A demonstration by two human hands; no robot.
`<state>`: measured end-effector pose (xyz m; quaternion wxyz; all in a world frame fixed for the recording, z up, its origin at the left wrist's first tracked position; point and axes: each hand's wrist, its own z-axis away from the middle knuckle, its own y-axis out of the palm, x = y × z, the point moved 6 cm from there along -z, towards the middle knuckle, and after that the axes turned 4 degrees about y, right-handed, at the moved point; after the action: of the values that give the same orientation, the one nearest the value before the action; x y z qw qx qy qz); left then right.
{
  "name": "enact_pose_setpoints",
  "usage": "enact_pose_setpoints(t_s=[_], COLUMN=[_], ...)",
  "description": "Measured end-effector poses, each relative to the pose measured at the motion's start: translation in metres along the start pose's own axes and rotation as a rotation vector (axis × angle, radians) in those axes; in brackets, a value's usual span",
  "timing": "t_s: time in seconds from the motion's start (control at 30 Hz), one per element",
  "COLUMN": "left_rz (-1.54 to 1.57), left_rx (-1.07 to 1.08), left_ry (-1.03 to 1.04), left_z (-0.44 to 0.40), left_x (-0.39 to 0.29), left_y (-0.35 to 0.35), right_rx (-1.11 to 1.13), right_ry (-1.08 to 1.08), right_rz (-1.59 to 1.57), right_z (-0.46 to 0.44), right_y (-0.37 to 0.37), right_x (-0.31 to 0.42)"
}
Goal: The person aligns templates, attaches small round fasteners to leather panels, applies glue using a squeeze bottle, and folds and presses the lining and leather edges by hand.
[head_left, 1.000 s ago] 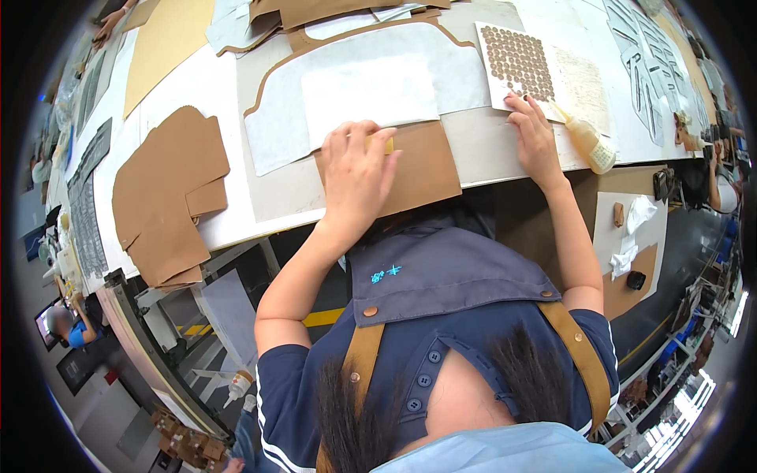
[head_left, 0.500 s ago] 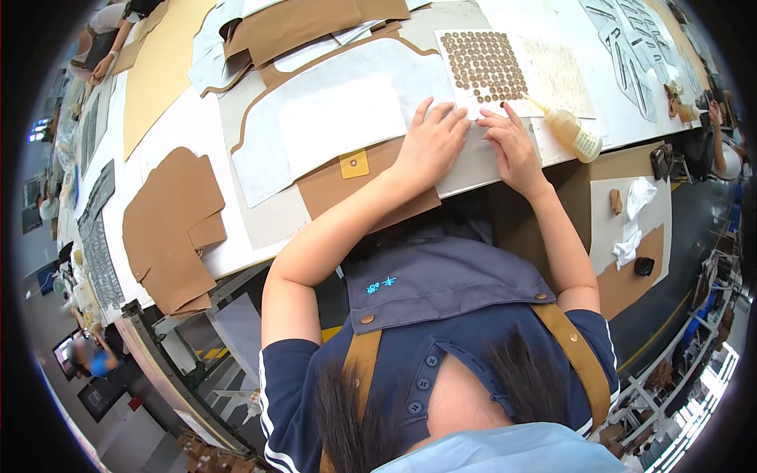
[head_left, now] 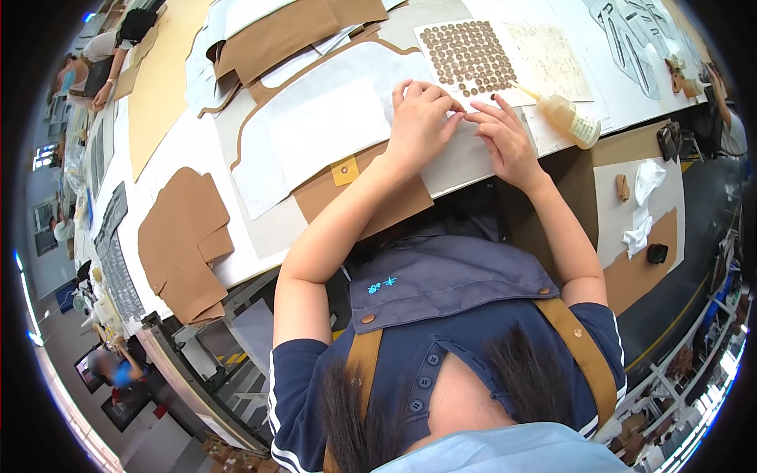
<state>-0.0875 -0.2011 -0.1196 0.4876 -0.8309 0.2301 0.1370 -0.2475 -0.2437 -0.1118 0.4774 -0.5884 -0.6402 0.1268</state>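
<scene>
Left hand (head_left: 424, 120): fingers are bending, with thumb and forefinger coming close together; whether they are gripping something small cannot be told. Right hand (head_left: 511, 144): fingers are spreading loosely, one tip meeting the left fingertips; grip here cannot be told either. A small dark spot (head_left: 494, 97) is showing at another right fingertip, identity unclear.

Just beyond the fingers, a white card (head_left: 430, 47) is lying flat on the table (head_left: 165, 143), bearing rows of brown discs (head_left: 467, 57). Contact between the right fingertips and its near edge is not resolving. To the right of the right fingers, standing apart from them, a squeeze bottle (head_left: 574, 122) is lying on its side, its nozzle pointing toward the card. Left of the left fingers, a white sheet (head_left: 327, 135) is lying; nearer the body, a yellow piece (head_left: 344, 171) is resting on a brown panel (head_left: 319, 199), which is passing partly beneath the left forearm.
</scene>
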Motion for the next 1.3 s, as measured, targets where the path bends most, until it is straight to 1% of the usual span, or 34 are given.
enact_pose_setpoints(t_s=[0.1,0.2,0.3,0.5,0.6,0.7,0.8,0.87,0.9,1.0,1.13,1.17,1.3], left_rz=[-0.09,-0.1,0.069,0.262,0.474,0.409,0.52,0.807,0.739,0.454,0.336,0.323,0.001], left_rx=[0.043,0.039,0.028,0.061,-0.011,-0.049,-0.221,-0.312,-0.277,-0.185,-0.121,-0.105,-0.094], left_ry=[0.06,0.06,-0.065,-0.207,-0.287,-0.273,-0.357,-0.51,-0.533,-0.314,-0.251,-0.275,-0.121], left_z=[-0.002,-0.005,-0.006,-0.005,-0.003,-0.004,-0.003,-0.004,-0.004,-0.009,-0.005,-0.005,-0.01], left_x=[-0.005,-0.007,0.004,0.007,0.014,0.008,0.014,0.032,0.032,0.023,0.022,0.023,0.02], left_y=[0.001,0.0,-0.001,0.003,0.01,0.001,-0.009,-0.023,-0.036,-0.048,-0.028,-0.022,-0.007], right_rx=[-0.019,-0.04,-0.071,-0.193,-0.224,-0.223,-0.25,-0.261,-0.261,-0.267,-0.26,-0.258,-0.338], right_ry=[-0.013,-0.017,-0.027,-0.059,-0.061,-0.063,-0.034,-0.015,-0.021,-0.048,-0.027,-0.021,0.054], right_rz=[0.042,0.076,0.11,0.153,0.183,0.219,0.215,0.207,0.209,0.231,0.25,0.249,0.195], right_z=[0.001,0.003,0.005,0.014,0.018,0.017,0.017,0.02,0.02,0.019,0.019,0.019,0.019], right_y=[0.0,-0.001,-0.005,-0.009,-0.01,-0.009,-0.011,-0.011,-0.011,-0.009,-0.01,-0.011,-0.013], right_x=[0.0,0.002,0.005,0.003,0.002,0.004,0.001,0.0,0.0,0.001,0.002,0.001,-0.007])
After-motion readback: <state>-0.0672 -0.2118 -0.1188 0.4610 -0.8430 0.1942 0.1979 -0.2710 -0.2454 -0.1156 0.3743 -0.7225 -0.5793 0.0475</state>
